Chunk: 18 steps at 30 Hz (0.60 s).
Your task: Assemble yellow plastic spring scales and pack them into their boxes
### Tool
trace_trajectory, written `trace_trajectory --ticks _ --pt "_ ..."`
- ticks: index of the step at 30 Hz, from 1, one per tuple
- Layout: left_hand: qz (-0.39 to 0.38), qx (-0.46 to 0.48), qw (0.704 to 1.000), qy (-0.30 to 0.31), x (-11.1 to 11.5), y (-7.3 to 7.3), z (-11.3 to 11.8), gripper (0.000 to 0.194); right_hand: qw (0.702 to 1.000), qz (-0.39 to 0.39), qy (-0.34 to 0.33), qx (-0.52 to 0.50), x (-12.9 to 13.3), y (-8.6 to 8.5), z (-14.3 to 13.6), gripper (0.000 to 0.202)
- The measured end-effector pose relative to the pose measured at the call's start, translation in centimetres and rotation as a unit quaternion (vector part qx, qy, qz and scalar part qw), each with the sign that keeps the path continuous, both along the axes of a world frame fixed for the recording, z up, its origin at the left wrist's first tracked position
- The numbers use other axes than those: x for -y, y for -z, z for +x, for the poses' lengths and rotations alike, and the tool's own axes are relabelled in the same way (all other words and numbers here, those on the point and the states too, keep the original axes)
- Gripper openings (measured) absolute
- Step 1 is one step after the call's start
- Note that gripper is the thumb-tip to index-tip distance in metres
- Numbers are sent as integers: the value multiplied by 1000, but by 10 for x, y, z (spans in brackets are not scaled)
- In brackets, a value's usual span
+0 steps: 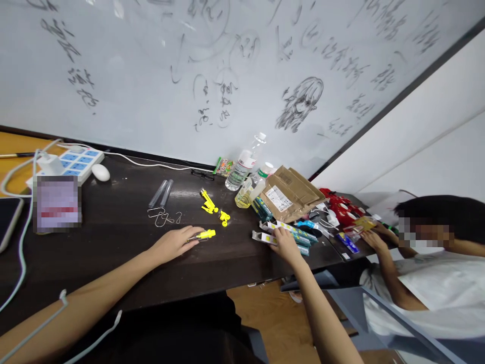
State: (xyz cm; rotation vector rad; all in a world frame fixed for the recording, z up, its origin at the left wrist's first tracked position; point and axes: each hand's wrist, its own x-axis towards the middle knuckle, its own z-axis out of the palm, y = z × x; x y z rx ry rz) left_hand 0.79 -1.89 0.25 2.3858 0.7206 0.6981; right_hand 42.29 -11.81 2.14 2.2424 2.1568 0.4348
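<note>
At the middle of the dark table, my left hand (175, 244) has its fingers closed around a slim, partly clear piece with a bright yellow end (207, 234); its exact kind is unclear. Several yellow plastic parts (209, 203) lie just beyond it, one small yellow part (224, 218) apart from the rest. Further right, my right hand (287, 245) grips a long teal-and-white box (264, 237) with its near flap raised. Similar boxes (305, 235) lie beside and under that hand. Two clear tubes (165, 194) and some thin wire loops (162, 217) rest left of the yellow parts.
A water bottle (240, 169), a second bottle (252, 189) and a brown parcel (291, 189) stand near the whiteboard (151, 91). Left are a power strip (81, 162), a white mouse (100, 172) and cables. A co-worker (420, 283) sits at right, hands (375, 240) on the table.
</note>
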Motion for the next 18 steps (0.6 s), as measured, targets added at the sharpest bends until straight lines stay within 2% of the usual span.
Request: trace_trajectory --ticks 2,5,8,10,13,18 --pt "-17 5 1000 10 1 -1 0 37 999 -18 -35 -28 -1 -4 -20 18" --pt "-72 40 997 12 2 -2 2 37 990 -57 -79 -107 -8 -10 -68 22" --pt "-180 132 975 14 2 -1 6 39 969 -87 -147 -180 -23 -16 -125 47" --pt "-215 194 957 20 0 -1 7 39 945 -116 -214 -220 -38 -18 -160 59" --pt "-189 214 958 -16 -4 -3 5 36 924 -135 -266 -241 -61 -17 -197 61" --pt "-144 216 960 -107 -13 -3 -4 32 926 -121 -266 -241 -85 -16 -224 63"
